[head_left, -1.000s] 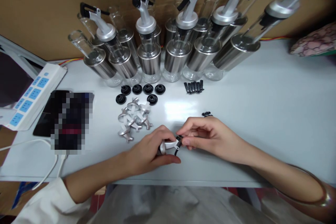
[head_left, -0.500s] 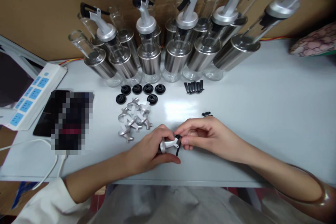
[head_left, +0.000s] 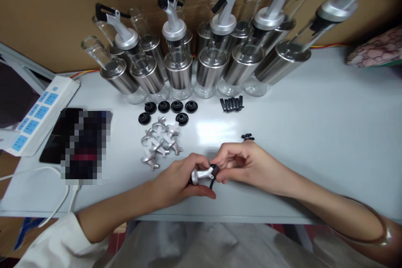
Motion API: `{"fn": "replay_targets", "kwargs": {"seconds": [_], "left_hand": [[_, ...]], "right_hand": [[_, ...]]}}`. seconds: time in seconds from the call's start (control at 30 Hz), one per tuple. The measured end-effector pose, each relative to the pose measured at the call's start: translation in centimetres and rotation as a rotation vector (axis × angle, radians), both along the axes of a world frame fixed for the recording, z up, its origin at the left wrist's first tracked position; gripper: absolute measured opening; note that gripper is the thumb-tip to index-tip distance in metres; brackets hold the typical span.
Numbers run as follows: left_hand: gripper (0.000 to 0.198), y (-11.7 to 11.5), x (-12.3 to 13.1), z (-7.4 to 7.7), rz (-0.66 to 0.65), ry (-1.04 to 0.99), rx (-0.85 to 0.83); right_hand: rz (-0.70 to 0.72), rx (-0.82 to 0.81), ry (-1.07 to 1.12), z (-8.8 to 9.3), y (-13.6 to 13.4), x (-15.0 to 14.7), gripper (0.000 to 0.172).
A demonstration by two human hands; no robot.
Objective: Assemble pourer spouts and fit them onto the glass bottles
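Note:
A silver pourer spout (head_left: 202, 174) lies near the table's front edge, held by its round base in my left hand (head_left: 185, 178). My right hand (head_left: 240, 162) pinches a black lever cap (head_left: 215, 171) at the spout's tip, with thumb and fingers closed on it. Part of the cap is hidden by these fingers. Left of my hands lies a pile of loose silver spouts (head_left: 159, 144). Behind the pile are several black round stoppers (head_left: 176, 106). A row of small black levers (head_left: 231, 104) and a cluster of tiny black caps (head_left: 248, 137) lie beyond my right hand.
Glass and steel oil bottles (head_left: 178, 71) stand in rows at the back, several with pourers fitted. On the left are a white power strip (head_left: 33, 121), a dark phone (head_left: 55, 138) and a white cable (head_left: 73, 197). A patterned bag (head_left: 377, 50) lies at the far right.
My right hand has shifted slightly down at the spout's tip, and the black lever cap shows more and is turned a little. My left hand keeps its grip on the spout.

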State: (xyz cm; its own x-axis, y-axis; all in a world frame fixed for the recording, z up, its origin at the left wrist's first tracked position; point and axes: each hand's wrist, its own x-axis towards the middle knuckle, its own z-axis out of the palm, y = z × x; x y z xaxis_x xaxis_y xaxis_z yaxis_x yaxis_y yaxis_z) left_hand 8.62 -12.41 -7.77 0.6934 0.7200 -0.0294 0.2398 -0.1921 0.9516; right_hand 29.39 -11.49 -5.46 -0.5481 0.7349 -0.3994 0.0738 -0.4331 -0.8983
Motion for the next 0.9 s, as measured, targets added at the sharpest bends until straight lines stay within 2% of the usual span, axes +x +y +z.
{"fn": "replay_targets", "kwargs": {"seconds": [0.17,0.4,0.63,0.77,0.9], "left_hand": [[0.039,0.0,-0.1,0.0,0.0,0.06,-0.085],[0.042,-0.1,-0.2,-0.6,-0.027,0.049,0.01],[0.044,-0.3,-0.3,-1.0,-0.011,0.058,0.198],[0.044,-0.4,-0.3,-1.2,0.014,0.028,0.212],[0.043,-0.5,-0.3,-1.3,0.026,0.0,0.156]], "right_hand": [[0.033,0.066,-0.052,0.2,0.0,0.2,0.016],[0.108,0.06,-0.053,0.1,0.1,0.5,0.017],[0.082,0.011,-0.012,0.1,0.0,0.0,0.022],[0.041,-0.011,-0.013,0.1,-0.2,-0.2,0.026],[0.004,0.0,-0.018,0.0,-0.4,-0.5,0.029]]}}
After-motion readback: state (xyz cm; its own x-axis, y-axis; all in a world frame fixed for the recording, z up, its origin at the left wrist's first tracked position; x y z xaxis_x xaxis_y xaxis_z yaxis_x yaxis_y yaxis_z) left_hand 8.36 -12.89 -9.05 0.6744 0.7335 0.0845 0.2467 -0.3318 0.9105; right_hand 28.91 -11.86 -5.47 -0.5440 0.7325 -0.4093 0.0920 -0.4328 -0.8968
